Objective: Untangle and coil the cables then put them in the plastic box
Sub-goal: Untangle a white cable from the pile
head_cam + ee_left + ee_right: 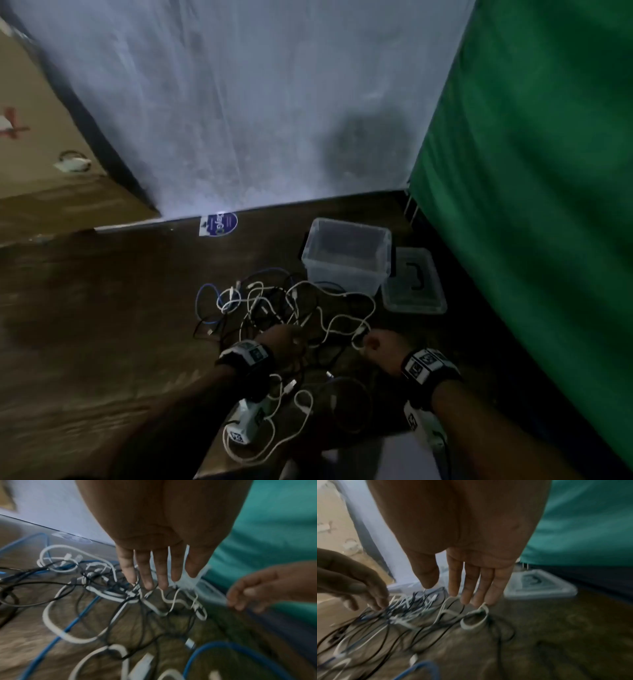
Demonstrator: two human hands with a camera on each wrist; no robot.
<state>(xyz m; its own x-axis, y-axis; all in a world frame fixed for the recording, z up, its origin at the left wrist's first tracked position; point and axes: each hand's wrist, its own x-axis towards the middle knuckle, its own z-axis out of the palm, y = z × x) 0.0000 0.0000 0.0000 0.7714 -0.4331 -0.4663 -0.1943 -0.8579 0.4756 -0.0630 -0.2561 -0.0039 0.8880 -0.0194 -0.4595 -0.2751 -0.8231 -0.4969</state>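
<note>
A tangle of white, black and blue cables (274, 308) lies on the wooden table (102, 308). The clear plastic box (346, 257) stands open and empty just behind it, to the right. My left hand (294, 337) hovers over the near middle of the tangle. In the left wrist view its fingers (149, 580) are straight, with their tips at the crossing cables (130, 595). My right hand (371, 344) is at the tangle's right edge. Its straight fingers (467, 588) touch a white cable loop (476, 619), and the thumb stands apart.
The box's clear lid (414, 281) with a black handle lies flat to the right of the box. A green cloth (531, 171) hangs close on the right and a white sheet (239, 102) hangs behind. More cable loops (301, 404) lie near the table's front edge.
</note>
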